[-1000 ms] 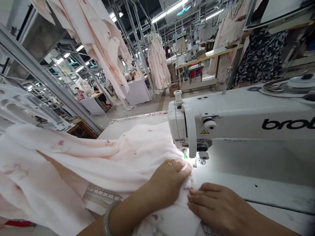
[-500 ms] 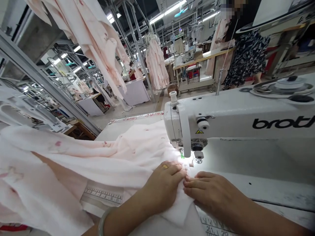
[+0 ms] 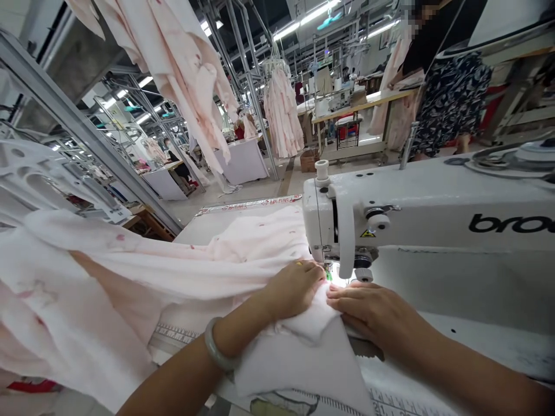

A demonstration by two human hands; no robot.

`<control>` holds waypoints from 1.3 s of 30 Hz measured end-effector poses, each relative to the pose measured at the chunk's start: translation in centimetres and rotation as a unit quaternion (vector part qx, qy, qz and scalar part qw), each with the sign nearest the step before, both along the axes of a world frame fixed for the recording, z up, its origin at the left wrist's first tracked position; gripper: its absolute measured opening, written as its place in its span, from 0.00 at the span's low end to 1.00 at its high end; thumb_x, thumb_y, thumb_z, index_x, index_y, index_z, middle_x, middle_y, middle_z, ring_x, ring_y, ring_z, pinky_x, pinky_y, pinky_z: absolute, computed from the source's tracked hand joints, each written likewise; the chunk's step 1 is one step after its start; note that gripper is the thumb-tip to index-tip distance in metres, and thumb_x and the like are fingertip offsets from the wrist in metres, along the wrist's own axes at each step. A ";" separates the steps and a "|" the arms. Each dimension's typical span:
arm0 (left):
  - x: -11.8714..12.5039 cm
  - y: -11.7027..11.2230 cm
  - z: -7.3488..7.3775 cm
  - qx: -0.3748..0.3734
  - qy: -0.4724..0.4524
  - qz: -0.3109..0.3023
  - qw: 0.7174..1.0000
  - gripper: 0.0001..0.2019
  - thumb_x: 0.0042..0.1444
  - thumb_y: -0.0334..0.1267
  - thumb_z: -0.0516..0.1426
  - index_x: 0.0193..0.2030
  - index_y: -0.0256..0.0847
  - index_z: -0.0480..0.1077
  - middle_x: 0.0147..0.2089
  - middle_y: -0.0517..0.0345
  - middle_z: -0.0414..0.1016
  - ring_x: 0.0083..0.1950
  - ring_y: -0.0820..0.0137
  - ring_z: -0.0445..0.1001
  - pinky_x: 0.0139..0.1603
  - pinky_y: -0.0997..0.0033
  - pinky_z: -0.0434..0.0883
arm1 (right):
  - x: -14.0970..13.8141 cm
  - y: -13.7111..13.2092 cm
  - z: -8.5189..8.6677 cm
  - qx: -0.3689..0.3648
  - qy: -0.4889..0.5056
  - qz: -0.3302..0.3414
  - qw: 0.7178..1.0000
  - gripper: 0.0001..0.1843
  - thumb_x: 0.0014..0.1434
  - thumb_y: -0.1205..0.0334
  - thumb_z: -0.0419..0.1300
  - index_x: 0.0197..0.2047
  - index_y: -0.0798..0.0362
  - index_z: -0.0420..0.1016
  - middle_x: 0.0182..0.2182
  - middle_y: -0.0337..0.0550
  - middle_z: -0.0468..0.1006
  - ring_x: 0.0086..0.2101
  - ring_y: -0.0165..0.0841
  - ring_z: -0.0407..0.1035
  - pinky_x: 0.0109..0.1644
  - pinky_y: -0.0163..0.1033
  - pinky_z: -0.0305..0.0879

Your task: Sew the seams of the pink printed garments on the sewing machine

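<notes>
Pale pink fleece fabric (image 3: 260, 248) with small printed motifs runs under the needle area of a white sewing machine (image 3: 416, 202). My left hand (image 3: 290, 289), fingers bent and closed, grips the fabric just left of the presser foot (image 3: 328, 271). The fingers of my right hand (image 3: 368, 306) are held together, with their tips closed on the fabric's edge in front of the foot. Beneath my right palm shows a dark, flat thing (image 3: 366, 348), mostly hidden. A printed panel with a toothed edge (image 3: 299, 401) lies below the near part of the fabric.
A ruler strip (image 3: 177, 332) runs along the table under the fabric. Pink garments (image 3: 173, 69) hang at upper left, more (image 3: 284, 112) farther back. A person in a patterned skirt (image 3: 453, 98) stands behind the machine. A metal frame post (image 3: 87, 115) slants at left.
Both hands and the fabric have moved closer to the needle. More of the near fabric and the printed panel now shows. The view has shifted slightly, placing the machine farther right.
</notes>
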State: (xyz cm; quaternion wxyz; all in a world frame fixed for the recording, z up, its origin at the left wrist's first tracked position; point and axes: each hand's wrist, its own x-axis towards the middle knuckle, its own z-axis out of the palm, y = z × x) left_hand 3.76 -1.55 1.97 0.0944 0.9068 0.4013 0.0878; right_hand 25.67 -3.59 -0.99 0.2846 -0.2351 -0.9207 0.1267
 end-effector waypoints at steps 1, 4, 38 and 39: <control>0.1 -0.3 0.6 -0.006 0.005 -0.006 1.000 0.08 0.71 0.32 0.50 0.42 0.40 0.69 0.49 0.50 0.78 0.53 0.62 0.75 0.58 0.61 0.71 | 0.0 -0.1 0.0 0.003 0.007 0.001 1.000 0.18 0.76 0.65 0.47 0.44 0.50 0.79 0.37 0.42 0.83 0.39 0.36 0.78 0.48 0.42 0.70; 0.5 -2.7 2.2 0.000 -0.003 -0.002 1.000 0.10 0.72 0.36 0.49 0.41 0.40 0.70 0.45 0.51 0.78 0.51 0.61 0.75 0.60 0.57 0.69 | 0.3 -0.4 0.1 0.037 0.027 -0.010 0.999 0.18 0.76 0.65 0.46 0.47 0.51 0.78 0.44 0.46 0.83 0.45 0.37 0.77 0.50 0.44 0.69; 0.5 -5.5 0.1 -0.085 -0.242 0.165 0.952 0.16 0.57 0.49 0.66 0.41 0.40 0.68 0.39 0.58 0.73 0.41 0.64 0.71 0.42 0.67 0.68 | 2.1 -0.7 1.5 -0.048 -0.082 0.058 0.994 0.14 0.71 0.71 0.51 0.43 0.48 0.78 0.33 0.40 0.74 0.35 0.37 0.67 0.47 0.44 0.59; 0.5 -5.6 -0.1 -0.068 -0.215 0.152 0.962 0.14 0.57 0.45 0.66 0.42 0.40 0.69 0.41 0.57 0.74 0.43 0.63 0.72 0.45 0.66 0.68 | 2.1 -0.7 1.5 -0.052 -0.082 0.059 0.994 0.14 0.71 0.70 0.52 0.44 0.48 0.78 0.33 0.40 0.75 0.35 0.37 0.67 0.47 0.44 0.59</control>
